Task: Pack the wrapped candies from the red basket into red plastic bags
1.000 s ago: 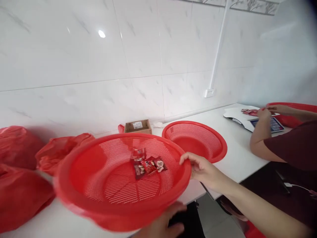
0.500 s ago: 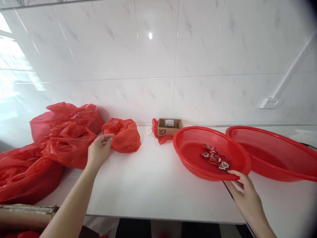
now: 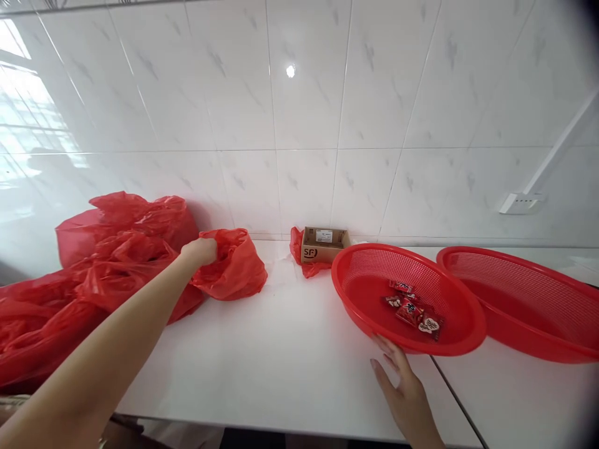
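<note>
My left hand (image 3: pixel 200 252) reaches into the mouth of a small red plastic bag (image 3: pixel 238 268) at the left middle. Its fingers are hidden in the bag, so what they hold does not show. My right hand (image 3: pixel 405 386) is open below the near side of a round red plastic basket (image 3: pixel 365 318), thumb apart, fingertips at the basket's outer wall under the rim. Several small red-wrapped snack packets (image 3: pixel 412 312) lie together on the basket's bottom.
Large red plastic bags (image 3: pixel 131 249) crowd the left of the white table (image 3: pixel 281 362). A small cardboard box (image 3: pixel 322 246) stands by the tiled wall, with red plastic around it. Another red basket (image 3: pixel 524 305) stands at the right, beside a table seam.
My left hand has gone from the small bag's left edge into its mouth. My right hand has left the basket's right rim and moved leftward along its near side.
</note>
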`<act>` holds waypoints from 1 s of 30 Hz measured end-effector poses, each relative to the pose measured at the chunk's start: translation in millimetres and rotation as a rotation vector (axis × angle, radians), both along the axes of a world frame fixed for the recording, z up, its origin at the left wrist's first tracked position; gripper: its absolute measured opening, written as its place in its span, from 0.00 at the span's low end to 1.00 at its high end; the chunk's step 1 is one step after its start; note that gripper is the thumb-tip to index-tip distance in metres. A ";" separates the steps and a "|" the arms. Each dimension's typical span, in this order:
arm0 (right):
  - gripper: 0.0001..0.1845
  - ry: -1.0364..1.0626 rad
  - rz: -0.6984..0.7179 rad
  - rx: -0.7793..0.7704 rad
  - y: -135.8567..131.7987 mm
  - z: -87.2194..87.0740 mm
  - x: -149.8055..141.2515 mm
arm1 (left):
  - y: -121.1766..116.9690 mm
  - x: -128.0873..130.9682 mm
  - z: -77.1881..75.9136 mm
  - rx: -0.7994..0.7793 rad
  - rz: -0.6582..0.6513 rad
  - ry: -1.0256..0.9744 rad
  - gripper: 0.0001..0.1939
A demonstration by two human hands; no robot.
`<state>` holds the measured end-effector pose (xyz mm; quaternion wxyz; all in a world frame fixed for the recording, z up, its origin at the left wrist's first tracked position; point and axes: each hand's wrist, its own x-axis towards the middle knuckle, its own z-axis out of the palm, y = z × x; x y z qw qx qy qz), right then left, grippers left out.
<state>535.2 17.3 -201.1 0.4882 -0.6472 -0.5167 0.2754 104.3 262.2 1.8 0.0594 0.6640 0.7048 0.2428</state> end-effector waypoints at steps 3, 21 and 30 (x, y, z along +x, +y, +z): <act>0.36 -0.033 0.035 0.012 15.7 3.2 -10.0 | -4.3 0.6 -1.2 -0.115 0.051 0.076 0.18; 0.23 -0.084 0.075 0.020 14.0 -21.4 -40.7 | -56.2 39.1 44.3 0.456 0.064 -0.763 0.11; 0.27 0.544 0.402 0.094 17.3 60.1 -103.6 | -179.2 176.4 -108.2 -0.145 -0.414 -1.256 0.15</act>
